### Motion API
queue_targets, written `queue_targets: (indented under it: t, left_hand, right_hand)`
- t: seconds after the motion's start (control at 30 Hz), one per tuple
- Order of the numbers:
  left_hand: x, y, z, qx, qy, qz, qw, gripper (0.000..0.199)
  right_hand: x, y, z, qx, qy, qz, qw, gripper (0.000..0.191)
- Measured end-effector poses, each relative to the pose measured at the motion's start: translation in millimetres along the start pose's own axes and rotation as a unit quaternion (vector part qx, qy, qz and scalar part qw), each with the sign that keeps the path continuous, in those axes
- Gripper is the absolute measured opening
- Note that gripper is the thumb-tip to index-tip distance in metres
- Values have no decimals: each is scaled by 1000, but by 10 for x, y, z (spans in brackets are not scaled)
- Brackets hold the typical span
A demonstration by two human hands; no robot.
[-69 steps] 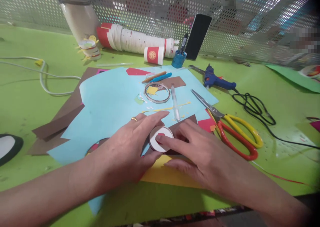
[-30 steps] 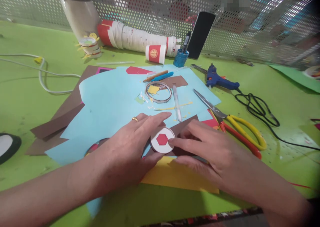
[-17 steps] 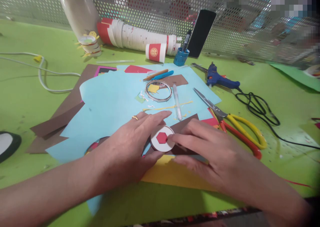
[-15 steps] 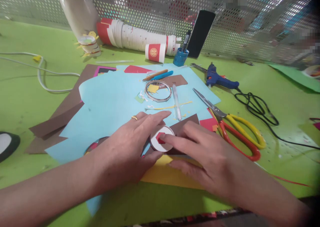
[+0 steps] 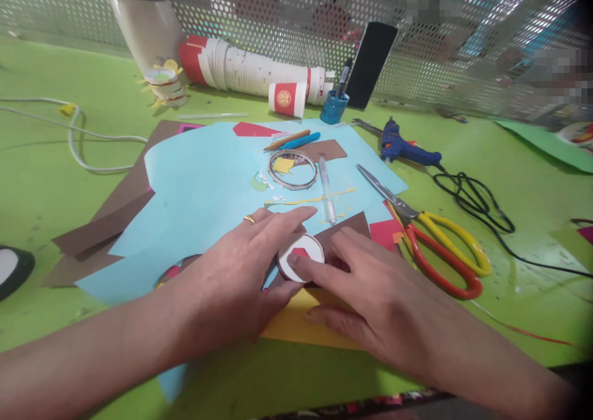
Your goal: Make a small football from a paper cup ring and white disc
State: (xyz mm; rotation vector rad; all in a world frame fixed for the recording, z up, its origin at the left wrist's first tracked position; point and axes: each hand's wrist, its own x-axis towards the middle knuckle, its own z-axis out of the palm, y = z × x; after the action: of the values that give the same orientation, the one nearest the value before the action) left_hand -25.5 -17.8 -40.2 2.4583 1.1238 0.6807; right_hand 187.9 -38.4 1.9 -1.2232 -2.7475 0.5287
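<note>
Curling round the near left side of the white disc point(image 5: 314, 254), my left hand point(image 5: 241, 265) holds it between thumb and fingers. My right hand point(image 5: 375, 284) presses a fingertip onto the red hexagon point(image 5: 300, 252) on the disc, its thumb apart, over the yellow paper point(image 5: 296, 321). The scissors point(image 5: 407, 213) lie right of the disc; the ring point(image 5: 293, 187) lies on the far side, on blue paper point(image 5: 194, 179).

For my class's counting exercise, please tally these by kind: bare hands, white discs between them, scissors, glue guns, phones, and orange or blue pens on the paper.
Hands: 2 (left hand, right hand)
White disc: 1
Scissors: 1
Glue gun: 1
Phone: 1
Pens: 2 (orange pen, blue pen)
Total: 8
</note>
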Motion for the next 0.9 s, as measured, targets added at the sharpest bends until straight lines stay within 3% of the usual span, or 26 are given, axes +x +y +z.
queue_targets:
  t: [0.53,0.7,0.9]
  left_hand:
    - [18,11,7,16,27,23,999,57]
    - [6,4,5,10,28,34,999,59]
    - [2,-5,6,11,26,31,999,60]
  right_hand:
    - [-40,23,-27,14,22,3,1000,31]
    - [-82,54,-77,20,58,9,998,24]
    - [-86,29,-71,2,40,5,999,16]
